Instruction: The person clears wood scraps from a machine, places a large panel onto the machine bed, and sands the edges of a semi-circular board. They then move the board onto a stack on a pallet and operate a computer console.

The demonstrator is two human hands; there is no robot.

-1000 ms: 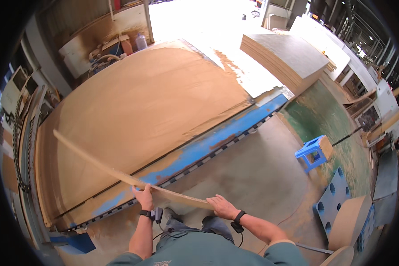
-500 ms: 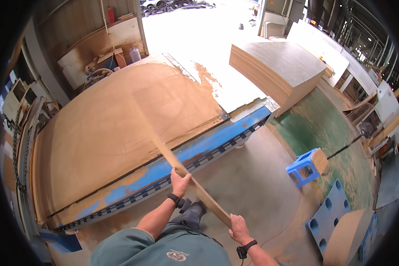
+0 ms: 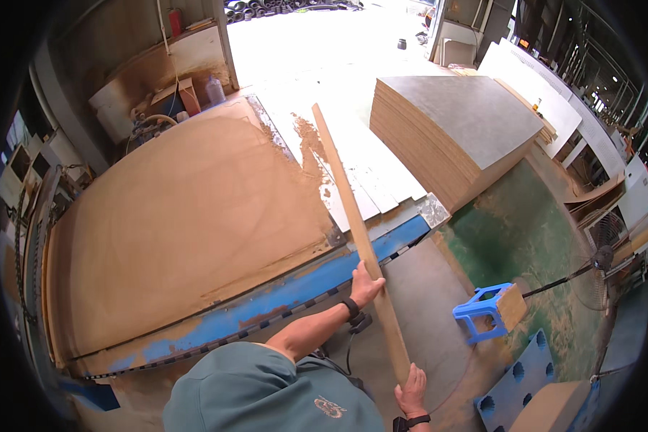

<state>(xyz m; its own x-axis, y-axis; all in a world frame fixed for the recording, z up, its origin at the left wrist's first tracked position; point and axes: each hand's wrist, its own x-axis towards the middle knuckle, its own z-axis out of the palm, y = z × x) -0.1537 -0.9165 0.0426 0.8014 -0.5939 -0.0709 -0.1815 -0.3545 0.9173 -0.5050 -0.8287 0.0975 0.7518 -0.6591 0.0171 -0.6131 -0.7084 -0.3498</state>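
Note:
A long, narrow wooden strip (image 3: 349,205) slants away from me over the blue-edged machine table (image 3: 266,306). My left hand (image 3: 367,285) grips it partway along, just off the table's front edge. At the near end my right hand (image 3: 411,393) is closed around the strip, close to my body. The strip's far end is above the white boards (image 3: 381,187) on the table's right part. Brown dust covers the large bed (image 3: 194,216) to the left, with a loose pile (image 3: 309,144) beside the white boards.
A tall stack of panels (image 3: 428,137) stands beyond the table's right end. A blue stool (image 3: 482,317), a standing fan (image 3: 603,255) and a blue pallet (image 3: 515,389) are to the right. Behind the bed are a water jug (image 3: 214,91) and a bright doorway.
Both hands have swung the strip to the right; its far end has moved from over the dusty bed to above the white boards. My view has shifted slightly too.

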